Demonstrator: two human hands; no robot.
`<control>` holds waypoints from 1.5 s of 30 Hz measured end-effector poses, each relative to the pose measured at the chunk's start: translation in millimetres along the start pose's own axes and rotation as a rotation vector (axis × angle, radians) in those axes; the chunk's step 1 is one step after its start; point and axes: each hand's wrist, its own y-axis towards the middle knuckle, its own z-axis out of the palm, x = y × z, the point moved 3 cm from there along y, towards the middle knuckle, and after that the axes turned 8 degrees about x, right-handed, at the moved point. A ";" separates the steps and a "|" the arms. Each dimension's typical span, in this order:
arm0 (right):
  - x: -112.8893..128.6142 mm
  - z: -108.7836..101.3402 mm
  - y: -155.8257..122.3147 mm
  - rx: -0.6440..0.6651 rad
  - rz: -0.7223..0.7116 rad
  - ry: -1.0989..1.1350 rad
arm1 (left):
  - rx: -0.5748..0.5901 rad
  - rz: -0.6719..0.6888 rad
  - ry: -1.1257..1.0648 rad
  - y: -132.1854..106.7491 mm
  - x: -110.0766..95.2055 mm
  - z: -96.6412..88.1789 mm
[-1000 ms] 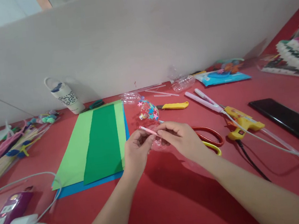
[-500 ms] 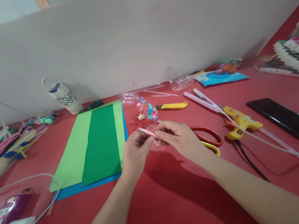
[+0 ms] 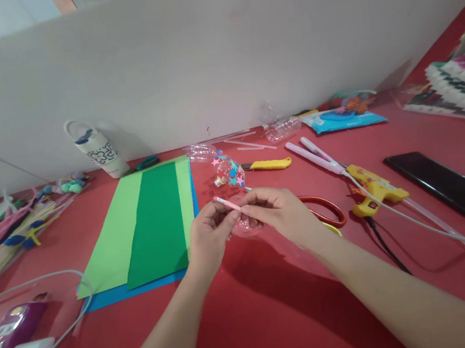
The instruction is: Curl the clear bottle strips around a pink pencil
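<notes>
Between my two hands is a slim pink pencil point(image 3: 228, 203) with a pale band and a pink tip at its left end. My left hand point(image 3: 207, 238) pinches it with thumb and fingers. Beside it, my right hand point(image 3: 283, 213) grips the other end, which the fingers hide. Just under the hands lies a piece of clear plastic point(image 3: 244, 226), partly covered. A clear rounded piece with star stickers point(image 3: 230, 172) sits right behind them. Scissors with red and yellow handles point(image 3: 330, 207) lie beyond my right hand, partly hidden by it.
Green and blue sheets point(image 3: 154, 223) lie to the left. A yellow cutter point(image 3: 271, 164), a pink hair straightener point(image 3: 315, 157), a yellow glue gun point(image 3: 374, 187) and a black phone point(image 3: 446, 184) are on the right. A white bottle point(image 3: 100, 153) stands by the wall. Cables cross the red table.
Both hands keep hold of the pencil in nearly the same place. My right hand has shifted very slightly, covering a bit more of the scissors' handles.
</notes>
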 end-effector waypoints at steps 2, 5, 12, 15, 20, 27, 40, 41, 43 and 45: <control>1.1 0.0 -0.4 -0.004 0.001 -0.010 | 0.002 0.002 0.000 -0.2 -0.3 -0.2; 3.0 0.2 -1.6 -0.026 0.009 -0.061 | 0.000 0.007 0.006 -0.5 -0.8 -0.8; 4.7 0.7 -1.9 -0.026 -0.020 -0.118 | 0.007 0.020 -0.003 -0.8 -2.4 0.9; 2.3 0.4 -0.9 0.009 -0.031 -0.061 | -0.001 0.021 0.003 -1.0 -0.8 0.1; -0.3 -0.2 0.9 0.049 -0.042 -0.016 | 0.005 0.037 0.009 0.1 1.7 -0.6; -2.0 -1.3 4.0 0.026 0.029 0.131 | 0.038 0.100 0.098 -1.3 -1.9 3.0; -1.1 0.9 2.6 0.106 0.077 0.301 | 0.052 0.221 0.259 -5.4 -7.0 -0.4; -1.1 1.0 2.4 0.111 0.069 0.297 | 0.038 0.243 0.290 -6.3 -8.2 -0.6; -2.7 1.6 2.1 0.117 0.087 0.330 | 0.010 0.286 0.361 -8.0 -10.5 -0.6; -5.5 3.1 1.6 0.128 0.139 0.405 | 0.002 0.311 0.411 -9.4 -12.2 -0.2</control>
